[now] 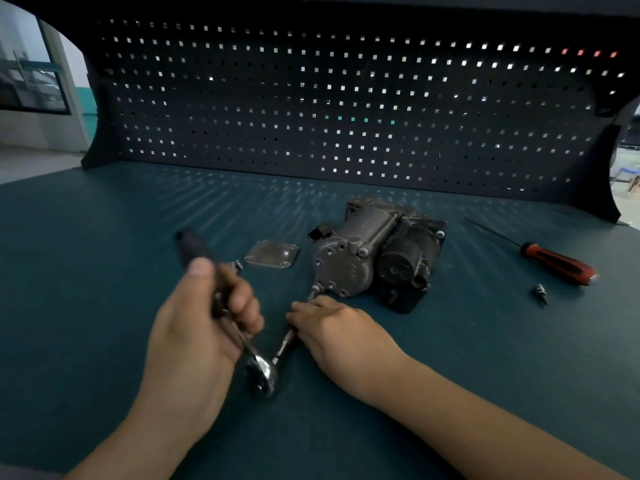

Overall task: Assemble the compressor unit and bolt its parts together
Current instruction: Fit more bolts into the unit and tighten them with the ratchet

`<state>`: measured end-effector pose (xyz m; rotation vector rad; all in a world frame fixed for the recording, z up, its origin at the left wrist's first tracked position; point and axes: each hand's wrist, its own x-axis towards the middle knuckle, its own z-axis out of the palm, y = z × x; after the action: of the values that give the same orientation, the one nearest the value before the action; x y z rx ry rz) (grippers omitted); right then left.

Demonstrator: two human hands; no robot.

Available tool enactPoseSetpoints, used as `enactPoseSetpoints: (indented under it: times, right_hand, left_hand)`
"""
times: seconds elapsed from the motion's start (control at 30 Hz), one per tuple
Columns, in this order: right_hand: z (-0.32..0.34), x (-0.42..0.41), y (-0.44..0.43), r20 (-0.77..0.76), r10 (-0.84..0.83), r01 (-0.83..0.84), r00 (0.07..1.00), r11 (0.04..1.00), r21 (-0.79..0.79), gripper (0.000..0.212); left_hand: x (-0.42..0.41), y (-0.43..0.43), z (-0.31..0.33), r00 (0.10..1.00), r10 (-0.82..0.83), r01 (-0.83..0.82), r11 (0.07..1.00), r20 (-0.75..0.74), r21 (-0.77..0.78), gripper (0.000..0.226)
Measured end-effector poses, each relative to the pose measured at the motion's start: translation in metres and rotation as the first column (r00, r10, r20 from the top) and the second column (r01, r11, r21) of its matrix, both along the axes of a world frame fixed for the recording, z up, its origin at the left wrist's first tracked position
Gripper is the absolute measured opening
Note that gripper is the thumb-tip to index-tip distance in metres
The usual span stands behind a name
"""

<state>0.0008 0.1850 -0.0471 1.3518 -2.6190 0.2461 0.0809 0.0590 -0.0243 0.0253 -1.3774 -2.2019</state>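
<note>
Left hand (201,323) grips ratchet (263,374), right hand (332,327) its extension (285,342); compressor (374,251) marking (354,271) seems illegible.

Dark teal matte bench top (86,271), backed by an upright black perforated metal panel (311,109) with rows of small square holes and flared black side brackets (102,140); a dark overhang (311,5) caps it. Backlight comes through the holes, mostly white, a few red at upper right and a few green mid-panel, throwing faint streaks on the bench near the panel. Beyond the left edge: dark-framed window (31,81), pale wall with a teal lower band (89,105), light grey floor (31,164); overall dim.
</note>
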Motion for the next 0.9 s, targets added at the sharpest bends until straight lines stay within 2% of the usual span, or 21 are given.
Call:
enactPoseSetpoints:
  times: [0.03,0.1,0.17,0.23,0.3,0.37,0.43,0.47,0.5,0.53,0.57,0.63,0.7,0.77,0.83,0.9]
  right_hand:
    - [-0.002,-0.001,0.000,0.006,-0.006,0.006,1.000,1.000,0.025,0.032]
    - [-0.003,-0.002,-0.002,0.024,-0.010,0.009,1.000,0.999,0.051,0.039]
    - [-0.004,-0.003,-0.002,0.018,-0.015,0.014,1.000,0.998,0.060,0.040]
    - [-0.005,-0.001,-0.002,-0.040,-0.010,0.013,0.999,0.997,0.078,0.042]
    - [-0.004,0.001,0.000,-0.098,0.016,-0.008,0.995,0.997,0.083,0.046]
    - [0.004,0.007,-0.001,-0.118,0.069,-0.066,0.991,0.997,0.035,0.046]
    - [0.012,0.010,-0.001,-0.100,0.104,-0.108,0.990,0.994,-0.036,0.035]
    - [0.016,0.011,0.000,-0.042,0.116,-0.118,0.992,0.992,-0.044,0.031]
    - [0.016,0.011,0.001,0.038,0.154,-0.153,0.987,0.988,-0.022,0.030]
    - [0.015,0.011,0.002,0.092,0.170,-0.171,0.981,0.985,0.007,0.029]
    - [0.015,0.010,0.001,0.099,0.179,-0.178,0.979,0.984,-0.022,0.028]
    - [0.011,0.008,0.002,0.029,0.193,-0.192,0.981,0.981,-0.040,0.029]
    - [0.005,0.009,0.004,0.110,0.172,-0.170,0.979,0.985,-0.023,0.043]
    - [-0.001,0.008,0.009,0.208,0.147,-0.149,0.967,0.989,-0.004,0.050]
    - [0.000,0.009,0.009,0.235,0.140,-0.143,0.962,0.990,-0.002,0.051]
    - [0.001,0.009,0.006,0.242,0.140,-0.145,0.960,0.989,0.002,0.049]
  left_hand:
    - [0.000,-0.005,-0.001,0.999,0.021,-0.024,0.990,0.024,0.139,0.033]
    - [0.001,-0.015,-0.005,0.996,0.053,-0.070,0.957,0.068,0.282,0.033]
    - [0.001,-0.019,-0.006,0.995,0.062,-0.082,0.960,0.083,0.267,0.032]
    - [0.000,-0.015,-0.002,0.997,0.060,-0.064,0.996,0.054,0.069,0.031]
    - [0.001,-0.006,0.003,1.000,0.026,-0.028,0.966,-0.014,-0.256,0.029]
    - [0.004,0.001,0.005,0.995,-0.072,0.018,0.829,-0.075,-0.560,0.021]
    - [0.008,0.005,0.004,0.992,-0.110,0.012,0.602,-0.068,-0.798,0.016]
    - [0.010,0.006,0.004,0.993,-0.108,0.009,0.510,-0.053,-0.860,0.017]
    - [0.011,0.007,0.004,0.994,-0.102,0.013,0.468,-0.040,-0.883,0.020]
    - [0.010,0.008,0.004,0.995,-0.093,0.013,0.469,-0.034,-0.883,0.021]
    - [0.009,0.009,0.004,0.996,-0.079,0.003,0.511,-0.044,-0.860,0.022]
    - [0.006,0.006,0.006,0.998,-0.030,-0.022,0.665,-0.055,-0.747,0.023]
    - [0.004,-0.003,0.007,0.993,0.111,-0.113,0.783,-0.042,-0.612,0.031]
    - [0.005,-0.020,0.002,0.970,0.237,-0.184,0.868,0.058,-0.460,0.032]
    - [0.007,-0.040,-0.006,0.959,0.187,-0.147,0.971,0.215,-0.187,0.028]
    - [0.009,-0.054,-0.012,0.953,0.058,-0.091,0.991,0.297,0.100,0.026]
